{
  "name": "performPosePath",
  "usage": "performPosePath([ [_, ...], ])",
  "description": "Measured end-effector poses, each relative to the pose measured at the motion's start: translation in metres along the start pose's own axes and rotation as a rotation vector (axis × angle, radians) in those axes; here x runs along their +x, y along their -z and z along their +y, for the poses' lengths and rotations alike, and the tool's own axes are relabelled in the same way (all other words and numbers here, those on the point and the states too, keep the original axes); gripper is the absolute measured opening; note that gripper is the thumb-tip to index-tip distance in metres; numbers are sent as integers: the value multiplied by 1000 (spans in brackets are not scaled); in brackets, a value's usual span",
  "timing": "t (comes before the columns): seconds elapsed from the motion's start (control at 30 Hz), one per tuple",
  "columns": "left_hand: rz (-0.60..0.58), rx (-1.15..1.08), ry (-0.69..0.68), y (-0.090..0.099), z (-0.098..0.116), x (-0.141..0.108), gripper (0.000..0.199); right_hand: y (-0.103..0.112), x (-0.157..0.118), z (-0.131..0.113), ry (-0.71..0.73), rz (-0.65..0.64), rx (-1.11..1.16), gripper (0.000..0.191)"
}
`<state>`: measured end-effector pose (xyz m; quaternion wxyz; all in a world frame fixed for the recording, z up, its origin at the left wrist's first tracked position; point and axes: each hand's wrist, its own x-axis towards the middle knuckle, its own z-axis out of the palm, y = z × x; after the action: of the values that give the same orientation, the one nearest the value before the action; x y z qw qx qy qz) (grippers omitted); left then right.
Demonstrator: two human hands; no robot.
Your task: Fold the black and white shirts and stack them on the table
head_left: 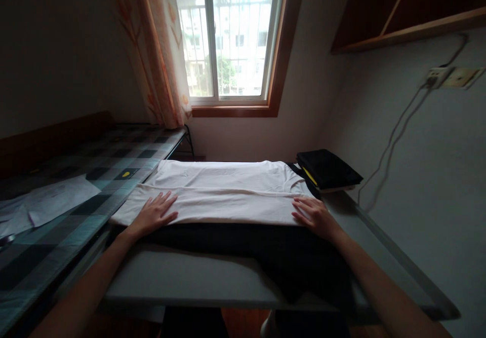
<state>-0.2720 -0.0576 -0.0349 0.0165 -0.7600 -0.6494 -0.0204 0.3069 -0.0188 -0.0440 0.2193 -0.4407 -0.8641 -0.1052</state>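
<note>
A white shirt (235, 203) lies spread across the table, its near side turned over in a long flat strip. Flat on the left end of that strip rests my left hand (156, 214), fingers spread. My right hand (312, 215) lies on the right end, fingers apart, with the palm side hidden. Black cloth (235, 239) shows under the strip and hangs toward me at the right. I cannot tell whether the black cloth is part of the same garment.
A folded black stack (328, 168) with a yellow edge sits at the table's back right. Left is a bed with a checked cover (114, 150) and papers (61, 201). A cord (395, 130) runs down the right wall. The window (231, 39) is ahead.
</note>
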Motion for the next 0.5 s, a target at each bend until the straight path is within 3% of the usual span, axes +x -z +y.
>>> performPosePath([
  [0.1, 148, 56, 149, 10, -6, 5, 57, -1, 1, 0, -17, 16, 25, 34],
  [0.2, 264, 58, 449, 27, -21, 15, 51, -1, 1, 0, -37, 22, 44, 34],
  [0.3, 144, -3, 633, 43, -40, 26, 49, -1, 1, -1, -55, 26, 56, 34],
  [0.5, 2, 3, 676, 48, -69, 45, 50, -2, 2, 0, -83, 18, 68, 33],
])
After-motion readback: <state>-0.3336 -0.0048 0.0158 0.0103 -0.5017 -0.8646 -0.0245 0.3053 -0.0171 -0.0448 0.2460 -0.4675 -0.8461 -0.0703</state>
